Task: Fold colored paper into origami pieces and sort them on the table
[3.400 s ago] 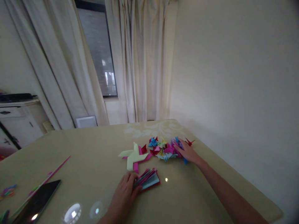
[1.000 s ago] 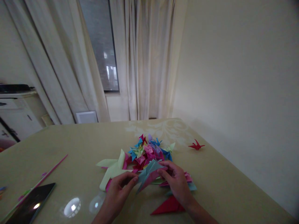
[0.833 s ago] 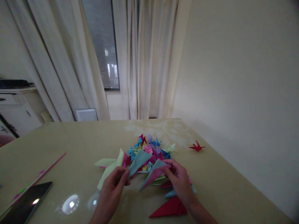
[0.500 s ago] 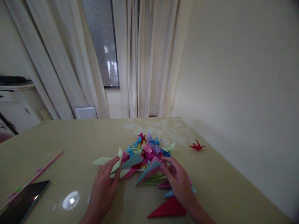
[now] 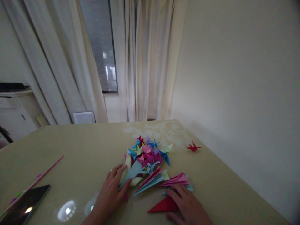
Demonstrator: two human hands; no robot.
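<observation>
A heap of coloured origami cranes (image 5: 148,153) sits mid-table, in pink, blue, purple and pale green. My left hand (image 5: 114,187) is closed around light blue and pale green folded papers (image 5: 134,171) at the heap's near left side. Over a red folded paper (image 5: 165,205) lies my right hand (image 5: 187,201), fingers apart, with the thumb on the near side and the fingertips on the far side. Just beyond those fingers rests a pink folded paper (image 5: 177,179). Between the hands is a pink and blue pointed folded paper (image 5: 150,181), touched by neither hand.
A single red crane (image 5: 193,146) stands apart near the table's right edge. At the left lie a dark tablet or phone (image 5: 28,203) and a thin pink stick (image 5: 50,167). Curtains (image 5: 152,62) and a wall (image 5: 234,93) border the table (image 5: 82,147).
My right hand has let go of the pink and blue folded paper and moved nearer, onto the red one. My left hand has shifted slightly right, bringing its papers closer to the heap.
</observation>
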